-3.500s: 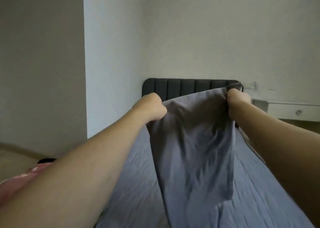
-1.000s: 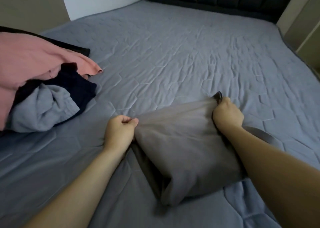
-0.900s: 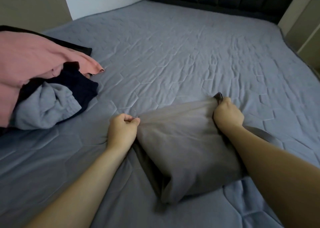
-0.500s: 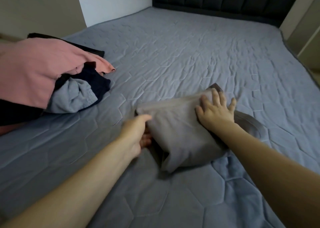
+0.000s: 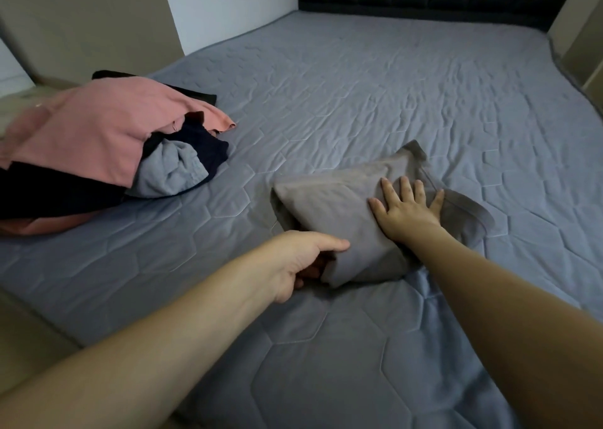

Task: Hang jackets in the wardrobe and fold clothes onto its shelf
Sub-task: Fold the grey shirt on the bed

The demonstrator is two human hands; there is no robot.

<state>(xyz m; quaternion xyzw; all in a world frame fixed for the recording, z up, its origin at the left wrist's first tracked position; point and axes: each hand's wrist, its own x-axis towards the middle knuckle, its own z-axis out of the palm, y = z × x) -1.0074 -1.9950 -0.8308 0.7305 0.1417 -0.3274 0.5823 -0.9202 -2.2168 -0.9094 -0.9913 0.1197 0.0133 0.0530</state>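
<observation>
head view: one grey garment half folded on the bed, the pile not yet touched

head view shows a soft grey fabric garment point(image 5: 342, 206) lying on the blue-grey quilted bed cover point(image 5: 375, 95), folded over into a thick, uneven packet. the right hand point(image 5: 404, 211) lies flat on top of it, fingers point(image 5: 388, 188) straight and spread, pressing the cloth down and holding nothing. the left hand point(image 5: 303, 260) is at the near left edge of the packet; its thumb lies on top and its other fingers go under the fold, so it seems to pinch the edge, though those fingers are mostly hidden.

as a judgement, the folding of this one piece is in the middle: a loose grey flap is not tucked in at the right side, and the shape is not square yet. to the left, well apart, a heap of unfolded clothes point(image 5: 107, 148) in pink, dark navy and light grey waits. no wardrobe, shelf or hanger is in view, so nothing here shows a piece put away. most of the task is probably left.
</observation>
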